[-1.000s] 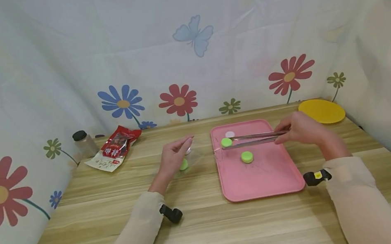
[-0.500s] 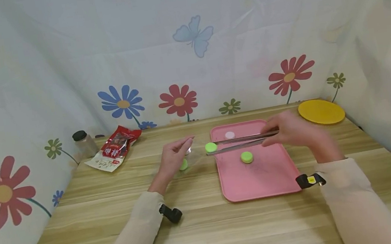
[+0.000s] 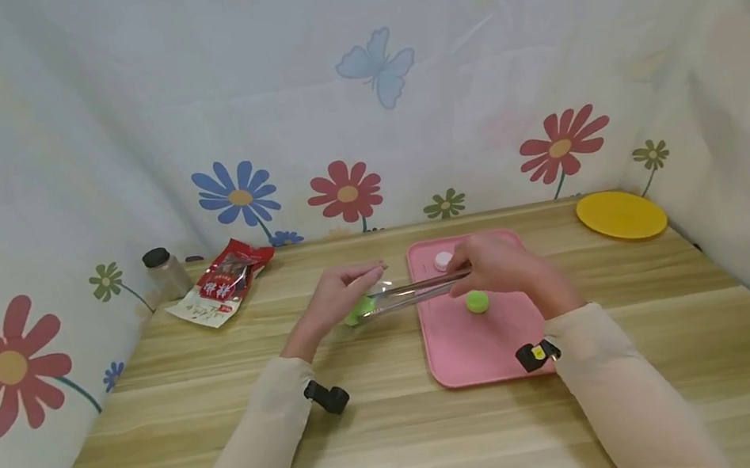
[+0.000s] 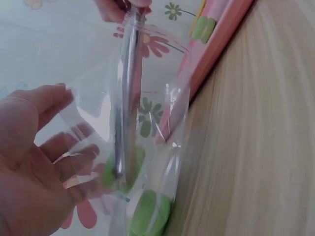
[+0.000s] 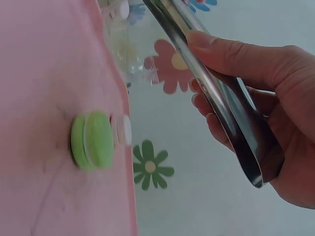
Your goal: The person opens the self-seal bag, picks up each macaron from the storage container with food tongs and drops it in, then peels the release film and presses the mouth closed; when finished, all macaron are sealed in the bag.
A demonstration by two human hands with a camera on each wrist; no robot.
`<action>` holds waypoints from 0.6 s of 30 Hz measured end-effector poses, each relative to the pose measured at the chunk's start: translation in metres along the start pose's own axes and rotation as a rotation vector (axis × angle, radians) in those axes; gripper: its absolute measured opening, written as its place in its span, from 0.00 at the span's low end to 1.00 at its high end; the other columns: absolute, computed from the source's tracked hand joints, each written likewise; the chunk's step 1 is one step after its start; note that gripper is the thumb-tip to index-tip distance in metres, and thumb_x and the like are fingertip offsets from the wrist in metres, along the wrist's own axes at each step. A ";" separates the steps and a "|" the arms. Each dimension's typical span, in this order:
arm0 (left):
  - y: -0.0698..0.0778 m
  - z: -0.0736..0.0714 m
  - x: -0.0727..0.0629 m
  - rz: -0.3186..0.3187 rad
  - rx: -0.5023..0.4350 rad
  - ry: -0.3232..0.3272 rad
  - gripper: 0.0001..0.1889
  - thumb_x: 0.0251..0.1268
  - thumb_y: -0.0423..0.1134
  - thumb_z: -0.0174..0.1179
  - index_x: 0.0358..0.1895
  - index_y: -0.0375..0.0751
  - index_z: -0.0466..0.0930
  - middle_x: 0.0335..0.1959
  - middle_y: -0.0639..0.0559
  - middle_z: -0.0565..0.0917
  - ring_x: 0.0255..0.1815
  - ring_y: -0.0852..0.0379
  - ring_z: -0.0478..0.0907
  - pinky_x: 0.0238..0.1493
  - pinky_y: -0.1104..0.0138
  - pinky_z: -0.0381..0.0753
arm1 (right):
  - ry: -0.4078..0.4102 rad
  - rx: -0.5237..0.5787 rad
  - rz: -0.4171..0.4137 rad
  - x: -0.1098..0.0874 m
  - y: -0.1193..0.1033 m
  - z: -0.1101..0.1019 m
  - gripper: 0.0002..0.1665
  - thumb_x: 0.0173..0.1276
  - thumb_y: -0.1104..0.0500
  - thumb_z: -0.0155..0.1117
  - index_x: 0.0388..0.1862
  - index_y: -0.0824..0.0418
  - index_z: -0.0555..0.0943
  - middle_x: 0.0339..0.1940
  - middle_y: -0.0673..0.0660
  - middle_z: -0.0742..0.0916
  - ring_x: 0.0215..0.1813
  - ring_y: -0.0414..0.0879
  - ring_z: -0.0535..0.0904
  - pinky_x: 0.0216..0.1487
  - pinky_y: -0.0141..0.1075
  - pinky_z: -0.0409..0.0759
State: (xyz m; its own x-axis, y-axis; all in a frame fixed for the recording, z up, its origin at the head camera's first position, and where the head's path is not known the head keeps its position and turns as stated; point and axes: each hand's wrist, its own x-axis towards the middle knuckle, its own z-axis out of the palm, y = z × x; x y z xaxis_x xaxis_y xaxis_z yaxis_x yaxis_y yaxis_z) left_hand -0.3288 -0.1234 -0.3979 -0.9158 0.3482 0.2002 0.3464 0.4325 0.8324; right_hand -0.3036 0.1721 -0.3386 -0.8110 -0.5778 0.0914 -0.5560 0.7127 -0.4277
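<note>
My left hand [image 3: 334,304] holds a clear plastic bag [image 4: 96,110] by its side, left of the pink tray [image 3: 463,349]. With my right hand [image 3: 499,272] I grip metal tongs [image 5: 216,93], which reach left into the bag. Between their tips, low in the bag, is a green macaron [image 4: 139,164], partly hidden behind the tongs. Beneath it in the left wrist view, another green macaron [image 4: 151,214] lies at the bag's bottom. On the tray sit one green macaron [image 5: 93,140] and one whitish macaron [image 3: 443,260], the latter near my right fingers in the head view.
A yellow plate [image 3: 620,215] lies at the back right of the wooden table [image 3: 389,440]. At the back left are a red and white food packet [image 3: 224,283] and a dark-lidded jar [image 3: 167,273]. A flower-print curtain [image 3: 270,105] surrounds the table behind and at the sides.
My right hand has moved left with the tongs, carrying the green macaron from above the tray into the bag. My left hand has stayed almost in place, holding the bag.
</note>
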 end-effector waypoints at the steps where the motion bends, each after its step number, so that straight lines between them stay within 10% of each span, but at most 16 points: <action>1: 0.001 0.000 0.001 -0.004 0.000 -0.014 0.22 0.71 0.57 0.60 0.60 0.51 0.84 0.62 0.58 0.81 0.67 0.56 0.73 0.68 0.52 0.71 | -0.009 0.005 -0.007 0.004 -0.003 0.002 0.13 0.58 0.56 0.79 0.40 0.60 0.90 0.31 0.48 0.84 0.32 0.43 0.77 0.35 0.36 0.79; 18: 0.013 0.009 0.004 -0.051 -0.034 -0.028 0.19 0.73 0.51 0.60 0.61 0.48 0.84 0.62 0.54 0.81 0.66 0.55 0.74 0.66 0.55 0.73 | -0.056 0.005 -0.093 0.031 -0.033 0.027 0.07 0.64 0.60 0.75 0.40 0.60 0.89 0.30 0.48 0.87 0.27 0.38 0.76 0.33 0.33 0.78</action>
State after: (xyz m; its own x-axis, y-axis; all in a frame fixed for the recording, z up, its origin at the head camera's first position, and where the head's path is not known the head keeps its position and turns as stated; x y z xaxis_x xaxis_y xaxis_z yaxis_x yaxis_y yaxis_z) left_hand -0.3261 -0.1092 -0.3914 -0.9259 0.3498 0.1426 0.2916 0.4217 0.8586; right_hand -0.3055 0.1199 -0.3457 -0.7444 -0.6629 0.0803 -0.6272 0.6530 -0.4245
